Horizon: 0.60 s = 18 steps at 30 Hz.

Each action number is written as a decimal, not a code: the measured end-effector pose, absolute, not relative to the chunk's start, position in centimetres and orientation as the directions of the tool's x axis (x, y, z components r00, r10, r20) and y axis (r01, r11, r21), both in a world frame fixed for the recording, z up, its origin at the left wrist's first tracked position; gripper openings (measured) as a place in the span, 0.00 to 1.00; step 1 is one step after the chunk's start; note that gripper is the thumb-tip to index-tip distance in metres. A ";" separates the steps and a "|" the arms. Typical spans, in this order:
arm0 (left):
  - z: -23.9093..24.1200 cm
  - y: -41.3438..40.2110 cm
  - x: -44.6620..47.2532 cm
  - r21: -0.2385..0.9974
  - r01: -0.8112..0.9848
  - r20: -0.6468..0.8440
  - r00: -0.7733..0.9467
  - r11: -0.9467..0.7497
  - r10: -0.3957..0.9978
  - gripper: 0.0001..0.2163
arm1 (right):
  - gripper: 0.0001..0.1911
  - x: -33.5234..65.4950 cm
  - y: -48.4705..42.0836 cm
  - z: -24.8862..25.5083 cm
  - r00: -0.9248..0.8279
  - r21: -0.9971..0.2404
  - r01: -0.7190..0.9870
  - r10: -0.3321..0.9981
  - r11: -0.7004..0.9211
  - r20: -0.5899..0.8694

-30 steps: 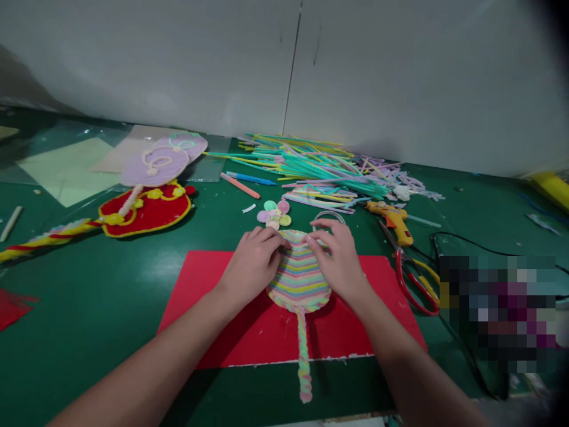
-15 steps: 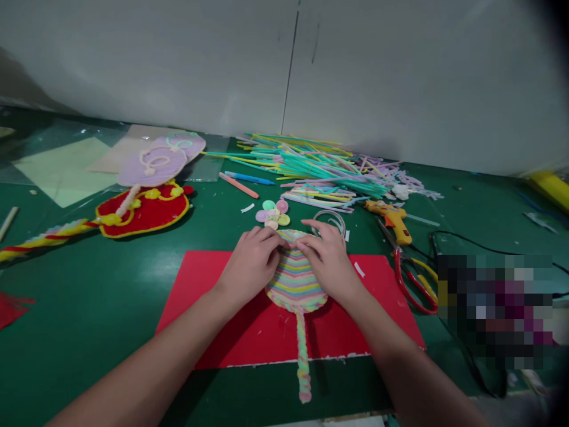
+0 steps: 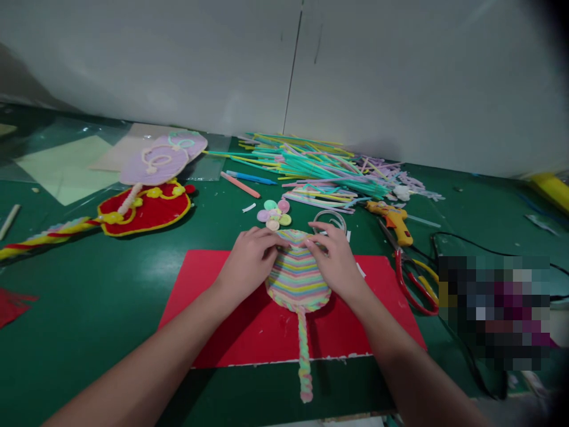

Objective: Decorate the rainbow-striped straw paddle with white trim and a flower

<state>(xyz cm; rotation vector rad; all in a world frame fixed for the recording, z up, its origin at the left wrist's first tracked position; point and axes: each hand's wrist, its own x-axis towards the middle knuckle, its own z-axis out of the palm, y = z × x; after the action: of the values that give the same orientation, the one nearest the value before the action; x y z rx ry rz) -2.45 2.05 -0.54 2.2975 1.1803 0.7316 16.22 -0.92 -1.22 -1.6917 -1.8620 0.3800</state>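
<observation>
Hands at centre frame, both on a pastel striped fan (image 3: pixel 297 277) lying flat on a red sheet (image 3: pixel 208 302); its twisted handle runs down past the sheet's lower edge onto the green table (image 3: pixel 89 308).

Left hand (image 3: pixel 249 261): fingers curled over the fan's upper left edge. Thumb hidden, so I cannot tell whether it pinches or only presses.

Right hand (image 3: pixel 336 261): laid loosely open on the upper right edge, fingers extended and pressing down, nothing gripped. Fingertips of both hands nearly meet at the fan's top.

Just above the fan: small pastel flower piece (image 3: pixel 274 214), clear tape roll (image 3: pixel 329 217) beside the right fingers.

Right of the sheet: red-handled scissors (image 3: pixel 413 284), yellow glue gun (image 3: pixel 393 220) above them.

Upper centre: heap of coloured sticks (image 3: pixel 320 169).

Left of frame: red fan (image 3: pixel 144 212), lilac fan (image 3: pixel 156 164) overlapping its top.
</observation>
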 end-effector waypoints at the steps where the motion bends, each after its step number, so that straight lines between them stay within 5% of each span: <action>1: -0.5 2.1 -2.5 0.637 0.580 0.245 0.471 -0.507 0.847 0.15 | 0.12 16.2 -0.9 -1.2 -0.010 -0.586 0.798 0.975 0.142 0.222; 12: -0.3 2.2 -2.7 0.689 0.555 0.249 0.422 -0.466 0.872 0.15 | 0.11 16.3 -0.9 -0.8 0.102 -0.660 0.742 0.952 0.120 0.287; 18: -0.6 2.4 -2.8 0.823 0.515 0.126 0.247 -0.240 0.961 0.13 | 0.12 18.6 -0.5 -0.4 0.268 -0.605 0.796 0.897 -0.001 0.351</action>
<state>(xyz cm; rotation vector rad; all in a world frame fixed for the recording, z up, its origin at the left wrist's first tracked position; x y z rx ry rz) -2.82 2.36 -0.60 1.8626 1.3459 0.8640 18.62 -0.46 -0.42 -1.8052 -1.5408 0.1742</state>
